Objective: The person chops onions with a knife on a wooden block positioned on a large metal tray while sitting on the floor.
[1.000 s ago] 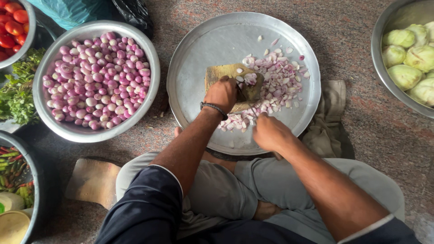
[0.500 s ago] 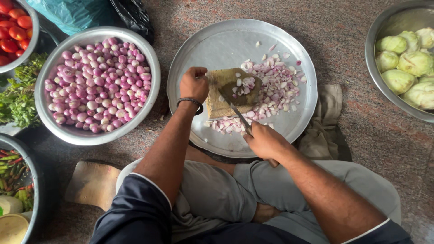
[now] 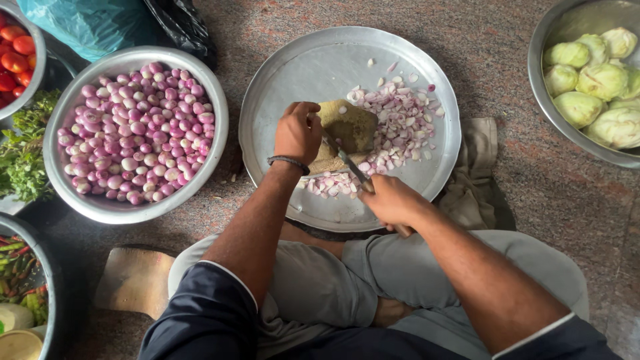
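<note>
A wide steel plate (image 3: 293, 80) lies on the floor in front of me, with a small wooden block (image 3: 350, 127) in its middle. Chopped pink shallot pieces (image 3: 400, 127) are heaped right of the block and spill along its near side. My left hand (image 3: 298, 133) rests at the block's left edge, fingers curled, a dark band on its wrist; whether it holds anything is hidden. My right hand (image 3: 390, 200) grips a knife (image 3: 345, 160), whose blade lies slanted across the block's near corner.
A big steel bowl of whole peeled shallots (image 3: 137, 130) stands to the left. A bowl of pale green vegetables (image 3: 593, 73) sits at the upper right. Tomatoes (image 3: 17, 47), leafy greens (image 3: 23, 153) and another bowl (image 3: 20, 293) line the left edge. A cloth (image 3: 477, 173) lies by the plate.
My left hand moved from the middle of the block to its left edge. My right hand drew back toward me and the knife blade now lies bare across the block.
</note>
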